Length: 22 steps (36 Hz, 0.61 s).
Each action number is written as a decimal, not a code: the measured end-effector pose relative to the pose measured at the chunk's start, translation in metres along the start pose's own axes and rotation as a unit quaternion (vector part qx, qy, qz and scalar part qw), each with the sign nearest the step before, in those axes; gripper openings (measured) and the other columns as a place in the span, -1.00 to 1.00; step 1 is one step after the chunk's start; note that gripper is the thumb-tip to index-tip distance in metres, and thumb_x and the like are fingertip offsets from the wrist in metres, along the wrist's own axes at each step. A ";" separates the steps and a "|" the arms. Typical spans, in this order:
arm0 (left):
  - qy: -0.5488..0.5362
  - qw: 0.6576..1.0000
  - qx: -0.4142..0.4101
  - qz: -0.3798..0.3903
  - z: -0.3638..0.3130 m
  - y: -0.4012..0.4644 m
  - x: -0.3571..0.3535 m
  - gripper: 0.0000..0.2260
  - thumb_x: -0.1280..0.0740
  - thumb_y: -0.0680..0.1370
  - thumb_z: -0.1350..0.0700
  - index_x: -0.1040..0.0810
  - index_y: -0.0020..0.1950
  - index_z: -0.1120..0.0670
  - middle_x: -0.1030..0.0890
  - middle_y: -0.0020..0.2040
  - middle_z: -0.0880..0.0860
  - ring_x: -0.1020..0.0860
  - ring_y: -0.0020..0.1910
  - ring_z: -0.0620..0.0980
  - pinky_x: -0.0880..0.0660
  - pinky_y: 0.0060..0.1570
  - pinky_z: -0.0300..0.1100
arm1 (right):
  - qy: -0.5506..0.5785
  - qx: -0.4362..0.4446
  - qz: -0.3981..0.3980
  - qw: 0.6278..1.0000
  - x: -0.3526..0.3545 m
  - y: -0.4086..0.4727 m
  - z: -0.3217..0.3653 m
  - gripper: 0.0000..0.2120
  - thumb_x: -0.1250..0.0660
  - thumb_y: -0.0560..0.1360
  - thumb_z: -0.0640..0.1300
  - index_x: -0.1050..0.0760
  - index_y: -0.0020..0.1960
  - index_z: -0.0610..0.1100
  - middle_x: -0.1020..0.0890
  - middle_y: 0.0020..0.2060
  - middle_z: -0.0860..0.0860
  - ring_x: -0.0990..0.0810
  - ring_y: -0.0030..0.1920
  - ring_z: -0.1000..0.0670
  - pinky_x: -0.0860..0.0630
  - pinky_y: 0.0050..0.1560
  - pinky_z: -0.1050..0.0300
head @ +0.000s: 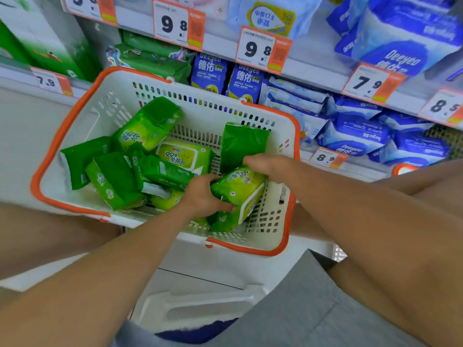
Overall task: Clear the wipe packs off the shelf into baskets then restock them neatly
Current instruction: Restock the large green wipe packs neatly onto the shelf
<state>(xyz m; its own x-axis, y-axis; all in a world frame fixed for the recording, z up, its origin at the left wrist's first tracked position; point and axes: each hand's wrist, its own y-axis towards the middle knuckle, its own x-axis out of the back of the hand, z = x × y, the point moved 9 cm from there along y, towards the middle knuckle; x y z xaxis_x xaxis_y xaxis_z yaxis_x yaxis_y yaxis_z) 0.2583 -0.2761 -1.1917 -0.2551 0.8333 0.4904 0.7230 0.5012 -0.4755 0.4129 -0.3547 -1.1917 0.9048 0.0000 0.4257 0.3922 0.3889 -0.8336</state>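
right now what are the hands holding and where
Both grip one green wipe pack in the basket: left hand at its near end, right hand over its top.

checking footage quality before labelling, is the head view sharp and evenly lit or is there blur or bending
Head view: light is even and soft, no hard shadows or glare; the basket and green wipe packs are fairly sharp; the upper price tags look soft; wide-angle bending tilts the shelf edge.

Price tags (260,50) on shelf edges; grey shorts (300,309) below.

Green wipe packs (150,169) jumbled in white basket (105,101)
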 end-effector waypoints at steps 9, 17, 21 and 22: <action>-0.181 0.977 0.071 -0.089 0.004 -0.011 0.041 -0.36 -0.65 0.27 0.04 -0.54 0.29 0.16 -0.67 0.07 0.07 -0.66 -0.02 0.02 -0.62 0.03 -0.06 | 0.208 -0.036 -0.005 0.977 0.003 -0.021 0.000 -0.75 -0.34 0.54 0.07 -0.48 -0.03 -0.12 -0.66 -0.15 -0.09 -0.64 -0.18 -0.07 -0.62 -0.03 0.05; -0.459 0.885 0.059 -0.057 -0.071 -0.022 0.170 -0.68 -0.29 0.55 -0.14 -0.65 0.08 0.06 -0.71 -0.10 0.11 -0.68 -0.13 0.11 -0.60 0.05 0.09 | 0.444 0.116 0.057 0.887 0.007 -0.077 0.096 -0.73 -0.36 0.49 0.21 -0.61 -0.04 0.02 -0.71 -0.12 -0.02 -0.66 0.04 -0.12 -0.53 0.19 -0.14; -0.441 0.893 0.001 -0.087 -0.102 -0.041 0.208 -0.70 -0.24 0.59 -0.09 -0.66 -0.12 0.06 -0.69 -0.28 0.07 -0.66 -0.35 0.04 -0.63 -0.25 -0.10 | 0.496 0.183 0.049 0.848 0.020 -0.090 0.126 -0.60 -0.34 0.51 0.22 -0.57 0.23 0.01 -0.73 0.03 -0.02 -0.70 0.03 -0.08 -0.56 0.15 -0.07; -0.449 0.887 -0.004 -0.106 -0.105 -0.046 0.217 -0.70 -0.26 0.59 -0.10 -0.65 -0.14 0.06 -0.70 -0.29 0.06 -0.66 -0.36 0.03 -0.61 -0.31 -0.13 | 0.508 0.203 0.043 0.836 0.028 -0.098 0.134 -0.63 -0.33 0.53 0.19 -0.56 0.23 0.00 -0.73 0.03 -0.03 -0.71 -0.04 -0.06 -0.59 0.03 0.00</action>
<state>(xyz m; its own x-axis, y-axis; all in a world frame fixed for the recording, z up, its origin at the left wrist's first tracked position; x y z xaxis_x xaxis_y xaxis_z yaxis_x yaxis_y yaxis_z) 0.2369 -0.1428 -0.9868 -0.7919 0.5723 -0.2128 0.6013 0.6705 -0.4346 0.3777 -0.2692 -1.0514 0.6805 -0.6592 -0.3200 0.4172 0.7075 -0.5704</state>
